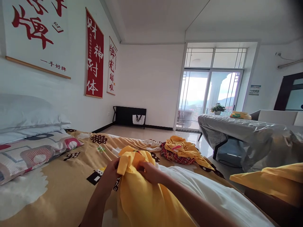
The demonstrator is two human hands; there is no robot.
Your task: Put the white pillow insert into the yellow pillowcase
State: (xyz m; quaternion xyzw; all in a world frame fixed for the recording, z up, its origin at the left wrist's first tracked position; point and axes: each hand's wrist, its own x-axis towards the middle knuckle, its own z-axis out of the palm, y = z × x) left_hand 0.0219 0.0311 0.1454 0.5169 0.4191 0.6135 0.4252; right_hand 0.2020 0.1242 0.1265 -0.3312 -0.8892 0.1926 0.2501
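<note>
A yellow garment (142,192) lies bunched on the bed in front of me. My left hand (111,173) pinches its upper left edge, fingers closed on the cloth. My right hand (149,171) grips the same garment a little to the right, fingers curled into the fabric. Both forearms reach in from the bottom of the view. Further along the bed lies a second pile: a yellow piece (182,148) on top of a red plaid piece (172,156).
The bed has a tan patterned cover (71,176) and a white sheet (213,189). Pillows (28,126) are stacked at the left by the wall. A table under a grey plastic cover (246,132) stands at the right. More yellow cloth (272,179) sits at the right edge.
</note>
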